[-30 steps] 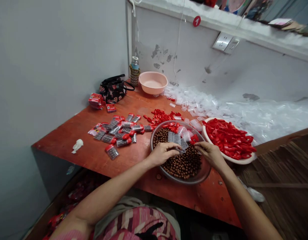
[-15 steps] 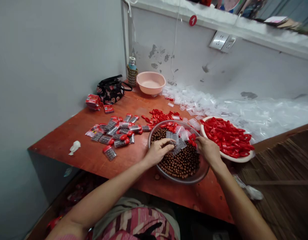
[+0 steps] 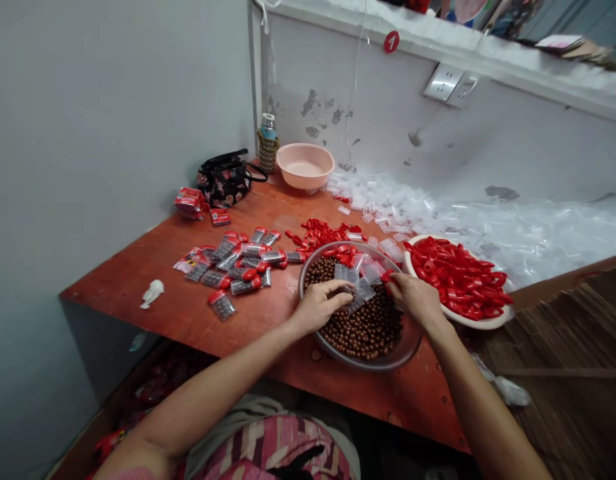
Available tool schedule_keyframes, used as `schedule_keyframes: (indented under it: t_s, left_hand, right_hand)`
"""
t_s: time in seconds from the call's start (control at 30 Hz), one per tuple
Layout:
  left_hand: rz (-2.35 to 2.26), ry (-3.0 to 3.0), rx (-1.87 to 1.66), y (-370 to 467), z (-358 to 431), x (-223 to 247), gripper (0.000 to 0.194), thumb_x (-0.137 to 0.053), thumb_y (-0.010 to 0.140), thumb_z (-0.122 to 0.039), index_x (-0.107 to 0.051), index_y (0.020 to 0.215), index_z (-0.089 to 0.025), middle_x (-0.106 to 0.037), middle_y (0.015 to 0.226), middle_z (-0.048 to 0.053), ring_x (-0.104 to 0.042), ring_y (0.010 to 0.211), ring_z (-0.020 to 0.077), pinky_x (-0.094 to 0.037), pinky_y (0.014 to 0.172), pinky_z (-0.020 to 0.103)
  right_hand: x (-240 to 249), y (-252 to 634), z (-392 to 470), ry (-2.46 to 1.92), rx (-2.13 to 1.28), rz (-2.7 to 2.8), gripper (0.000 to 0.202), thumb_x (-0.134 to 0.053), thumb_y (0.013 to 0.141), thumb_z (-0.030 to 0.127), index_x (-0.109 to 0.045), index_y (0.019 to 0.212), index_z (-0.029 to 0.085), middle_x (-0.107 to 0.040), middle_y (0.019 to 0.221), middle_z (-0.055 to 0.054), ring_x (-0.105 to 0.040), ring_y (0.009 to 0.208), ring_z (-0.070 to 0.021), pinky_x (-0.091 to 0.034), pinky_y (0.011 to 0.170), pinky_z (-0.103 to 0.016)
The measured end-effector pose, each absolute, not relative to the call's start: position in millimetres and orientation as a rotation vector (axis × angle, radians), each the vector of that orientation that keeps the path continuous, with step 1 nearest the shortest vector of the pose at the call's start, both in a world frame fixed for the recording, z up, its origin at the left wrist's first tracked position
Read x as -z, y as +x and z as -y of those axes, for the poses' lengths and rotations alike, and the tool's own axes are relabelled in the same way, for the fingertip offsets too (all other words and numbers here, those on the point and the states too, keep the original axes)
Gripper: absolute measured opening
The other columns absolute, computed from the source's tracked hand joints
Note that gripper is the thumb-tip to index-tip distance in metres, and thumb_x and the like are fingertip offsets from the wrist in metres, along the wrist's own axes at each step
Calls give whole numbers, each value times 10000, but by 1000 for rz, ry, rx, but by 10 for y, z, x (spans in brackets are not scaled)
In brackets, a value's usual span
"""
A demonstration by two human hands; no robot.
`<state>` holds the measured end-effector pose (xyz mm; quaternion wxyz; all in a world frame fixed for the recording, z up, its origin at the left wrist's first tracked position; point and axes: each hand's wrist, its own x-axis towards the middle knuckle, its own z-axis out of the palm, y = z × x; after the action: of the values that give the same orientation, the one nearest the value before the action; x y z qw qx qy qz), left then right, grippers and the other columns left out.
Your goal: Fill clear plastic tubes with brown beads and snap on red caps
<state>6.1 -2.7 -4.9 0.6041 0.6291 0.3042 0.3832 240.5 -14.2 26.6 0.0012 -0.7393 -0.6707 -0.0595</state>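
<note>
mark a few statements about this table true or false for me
1. The left hand and right hand are both over the grey bowl. True.
2. The brown beads lie in the pink basin. False: the brown beads lie in the grey bowl.
3. The white bowl holds red pieces. True.
4. The bottle lies on its side. False: the bottle stands upright in a woven holder.

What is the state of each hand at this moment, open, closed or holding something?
Left hand: closed, seemingly pinching a clear plastic case above the brown beads.
Right hand: at a red cap; whether closed on it cannot be told.
</note>
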Motion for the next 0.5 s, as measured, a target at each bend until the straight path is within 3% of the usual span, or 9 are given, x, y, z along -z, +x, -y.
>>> schedule_keyframes:
  t_s: [0.27, 0.37, 0.5]
  left_hand:
    - [-463, 1212, -776, 34, 25, -1, 358, -589, 758, -350, -606, 1042, -132, -606, 1078, 93, -574, 942, 195, -485, 775, 287]
    - [-456, 1130, -777, 29, 34, 1, 380, -615, 736, -366, -609, 1032, -129, -627, 991, 85, -587, 880, 182, -494, 760, 297]
    - [-495, 1094, -805, 28, 44, -9, 382, -638, 716, -364, -624, 1015, -125, -637, 928, 73, -595, 816, 163, -503, 744, 296]
  right_hand:
    - [-252, 2253, 553, -1625, -984, 1459, 372, -551, 772, 418, -591, 1036, 159, -677, 859, -56, -629, 700, -164, -516, 664, -302]
    - [-192, 2013, 602, -1570, -1014, 1379, 375, -565, 769, 419, -605, 1042, 165, -686, 839, -66, -632, 671, -170, -525, 651, -319]
    - [-201, 1803, 628, -1516, -689, 1581, 265, -591, 759, 385, -653, 953, 216, -657, 996, -60, -604, 907, -207, -480, 827, -357]
